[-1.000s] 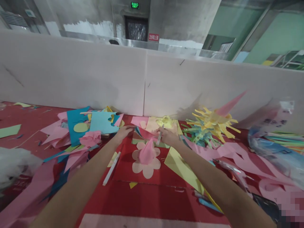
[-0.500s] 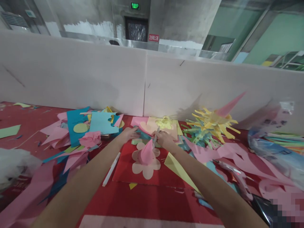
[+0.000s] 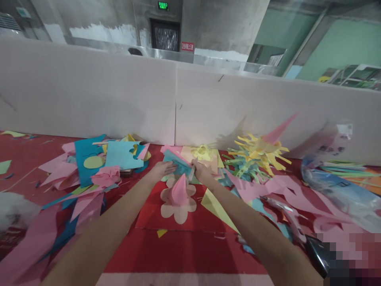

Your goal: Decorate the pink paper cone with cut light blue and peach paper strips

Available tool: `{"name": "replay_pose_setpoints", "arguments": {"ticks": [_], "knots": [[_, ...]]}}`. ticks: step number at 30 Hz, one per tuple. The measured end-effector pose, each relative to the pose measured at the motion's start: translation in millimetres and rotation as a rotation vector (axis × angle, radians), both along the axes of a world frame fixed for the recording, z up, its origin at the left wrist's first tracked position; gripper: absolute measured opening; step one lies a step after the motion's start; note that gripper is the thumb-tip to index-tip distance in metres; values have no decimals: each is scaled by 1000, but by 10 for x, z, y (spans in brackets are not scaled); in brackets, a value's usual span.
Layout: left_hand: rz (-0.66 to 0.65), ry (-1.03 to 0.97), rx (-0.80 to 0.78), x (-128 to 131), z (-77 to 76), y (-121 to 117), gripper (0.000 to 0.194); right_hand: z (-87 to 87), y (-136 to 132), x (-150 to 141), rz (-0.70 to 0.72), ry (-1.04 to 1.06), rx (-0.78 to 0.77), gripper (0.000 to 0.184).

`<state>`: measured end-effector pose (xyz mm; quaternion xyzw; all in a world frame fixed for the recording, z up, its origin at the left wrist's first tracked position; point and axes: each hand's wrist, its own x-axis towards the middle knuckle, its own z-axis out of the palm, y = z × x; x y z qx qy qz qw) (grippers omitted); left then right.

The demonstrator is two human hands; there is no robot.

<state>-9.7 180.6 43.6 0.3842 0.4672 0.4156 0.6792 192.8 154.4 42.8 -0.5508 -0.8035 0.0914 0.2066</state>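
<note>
My left hand (image 3: pixel 163 170) reaches to the paper pile behind the red board, its fingers stretched out against a blue sheet of paper (image 3: pixel 177 163). This sheet is tilted up, with pink paper along its upper edge. My right hand (image 3: pixel 201 171) is closed around a slim grey-white pen-like tool (image 3: pixel 192 172), close to the right corner of the blue sheet. Its exact kind is unclear. Nearer me, a pink paper cone (image 3: pixel 179 192) stands on a pale paper flower (image 3: pixel 180 214), which lies on the red board (image 3: pixel 149 218).
Pink and blue paper scraps (image 3: pixel 89 159) lie at left. At right are a fringed yellow paper piece (image 3: pixel 262 153) with a pink cone, a glue gun (image 3: pixel 290 218), pink offcuts (image 3: pixel 276 186) and a plastic bag of paper strips (image 3: pixel 336 178). A white partition (image 3: pixel 119 95) stands behind.
The blue sheet and its pink edge have risen and now show more between my hands. The view has shifted, so the scene sits slightly farther left, and my left arm hides the white pen.
</note>
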Motion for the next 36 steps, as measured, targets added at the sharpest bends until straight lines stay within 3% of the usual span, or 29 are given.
{"name": "replay_pose_setpoints", "arguments": {"ticks": [6,19,28,36], "knots": [[-46,-7,39,85,41,-21,22,-51,-26,10,31,139,-9,26],[156,191,157,255,113,29,24,-48,-45,-29,61,396,49,25],[132,373,418,221,162,121,34,-114,207,-82,63,556,20,23],[101,335,467,167,199,105,30,-78,180,-66,70,550,28,28]]}}
